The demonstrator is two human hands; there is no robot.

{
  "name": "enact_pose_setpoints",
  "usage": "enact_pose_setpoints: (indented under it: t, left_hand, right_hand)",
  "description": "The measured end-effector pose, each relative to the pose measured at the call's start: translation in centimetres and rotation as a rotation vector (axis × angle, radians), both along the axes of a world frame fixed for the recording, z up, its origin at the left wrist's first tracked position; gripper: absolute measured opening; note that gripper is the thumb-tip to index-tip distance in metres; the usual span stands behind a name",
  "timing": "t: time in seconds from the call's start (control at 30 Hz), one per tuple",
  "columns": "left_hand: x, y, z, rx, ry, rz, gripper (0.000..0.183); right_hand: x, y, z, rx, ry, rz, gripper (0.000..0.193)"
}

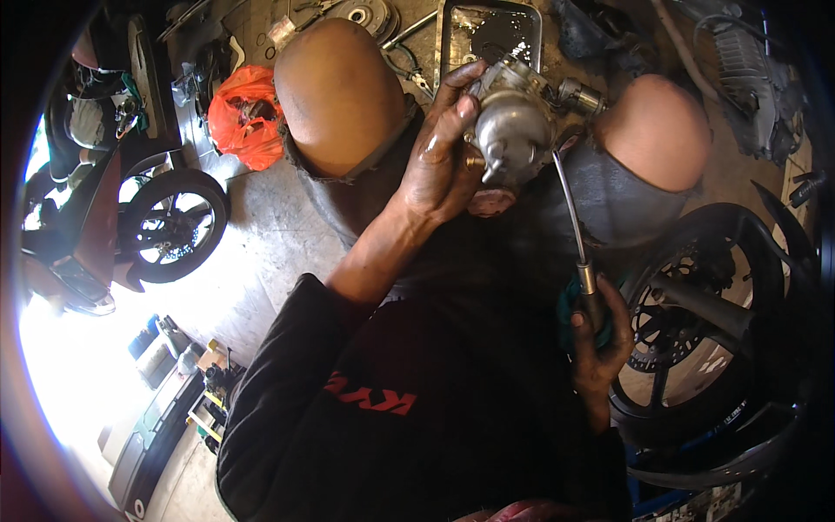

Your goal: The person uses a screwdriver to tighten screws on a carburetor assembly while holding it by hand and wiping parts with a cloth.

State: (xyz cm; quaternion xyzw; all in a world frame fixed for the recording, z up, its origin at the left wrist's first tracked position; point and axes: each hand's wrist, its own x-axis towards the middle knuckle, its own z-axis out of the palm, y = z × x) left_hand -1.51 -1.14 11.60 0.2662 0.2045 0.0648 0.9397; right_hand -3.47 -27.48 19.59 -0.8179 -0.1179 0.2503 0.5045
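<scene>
A grey metal carburetor point(515, 130) is held up between my knees. My left hand point(442, 165) is closed around its left side, with greasy fingers and the thumb over its edge. Lower and to the right, my right hand point(602, 344) grips the dark handle of a screwdriver point(569, 209). The screwdriver's long metal shaft points up, its tip close to the lower right side of the carburetor. Whether the tip touches the carburetor I cannot tell. A dark green cloth or sleeve-like patch point(568, 313) shows beside the handle.
Beyond my knees lies a metal tray point(442, 43) with dark liquid, near pliers point(409, 70) and a round metal part point(358, 16). An orange plastic bag point(228, 122) sits left. A motorcycle wheel point(652, 383) stands close on the right; another motorcycle point(87, 209) stands at left.
</scene>
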Motion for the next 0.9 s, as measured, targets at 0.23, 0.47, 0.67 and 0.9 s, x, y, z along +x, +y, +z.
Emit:
enact_pose_setpoints:
  t: [0.23, 0.47, 0.67, 0.9]
  left_hand:
    - [0.1, -0.7, 0.9, -0.002, -0.065, -0.099, 0.100]
    - [0.3, -0.4, -0.2, 0.322, -0.044, -0.251, 0.102]
    - [-0.7, -1.5, -1.4, 0.519, 0.040, -0.335, 0.045]
    - [-1.0, -1.7, -1.4, 0.625, 0.315, -0.394, 0.051]
  right_hand:
    - [0.0, 0.2, 0.0, 0.025, 0.010, -0.013, 0.044]
    - [0.0, 0.2, 0.1, -0.081, 0.018, -0.023, 0.043]
    - [0.0, 0.7, 0.3, -0.137, 0.191, -0.084, 0.044]
    - [-0.2, 0.9, 0.1, -0.131, 0.235, -0.071, 0.042]
